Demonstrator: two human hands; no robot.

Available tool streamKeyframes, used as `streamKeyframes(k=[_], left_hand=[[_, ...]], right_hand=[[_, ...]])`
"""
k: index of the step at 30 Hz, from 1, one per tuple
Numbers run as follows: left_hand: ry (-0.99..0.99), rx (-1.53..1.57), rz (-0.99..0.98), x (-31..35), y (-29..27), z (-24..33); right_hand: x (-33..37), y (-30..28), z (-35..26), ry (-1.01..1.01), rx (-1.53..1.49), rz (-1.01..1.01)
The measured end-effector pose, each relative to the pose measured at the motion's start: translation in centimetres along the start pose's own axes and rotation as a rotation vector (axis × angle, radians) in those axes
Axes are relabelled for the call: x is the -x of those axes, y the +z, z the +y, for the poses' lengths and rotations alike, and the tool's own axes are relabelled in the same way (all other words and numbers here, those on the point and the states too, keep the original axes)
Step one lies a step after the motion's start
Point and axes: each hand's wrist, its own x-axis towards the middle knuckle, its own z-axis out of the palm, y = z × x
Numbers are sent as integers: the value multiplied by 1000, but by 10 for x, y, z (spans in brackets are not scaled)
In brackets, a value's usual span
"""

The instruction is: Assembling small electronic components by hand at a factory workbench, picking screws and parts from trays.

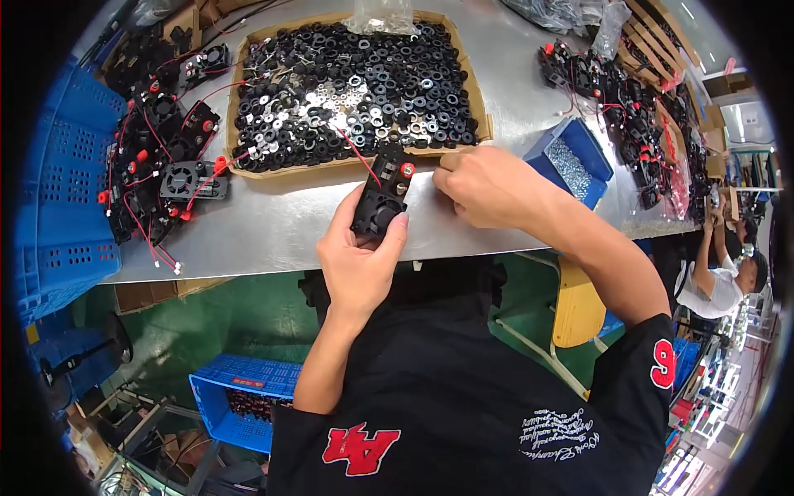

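Observation:
My left hand (357,269) grips a black plastic fan unit (382,192) over the metal table, just in front of the shallow cardboard tray. The unit carries a small round fan at its lower end, a red ring-shaped terminal near the top right and a thin red wire. A brass-coloured post shows below the red terminal. To the right of the unit, my right hand (488,188) is closed, its fingers curled together by the tray's front edge. Whatever its fingertips may pinch is hidden. Black and silver washers (364,95) fill the cardboard tray (289,172).
Similar fan units (194,180) with red wires pile up at left beside a blue crate (78,182); more units (641,140) lie at right. A blue bin (597,183) holds small silver screws (569,165). Another person (719,281) works at far right. A yellow stool (576,304) stands below.

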Motion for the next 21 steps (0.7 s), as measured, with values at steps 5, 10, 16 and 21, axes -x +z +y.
streamKeyframes(k=[5,10,16,21], left_hand=[[-9,1,-3,0,1,0],[24,-21,1,0,2,0],[9,4,-9,1,4,0],[89,-117,60,3,3,-5]], right_hand=[[4,3,1,-2,-84,108],[6,7,-4,29,-8,186],[1,13,-3,24,53,198],[3,21,-11,-3,-223,423]])
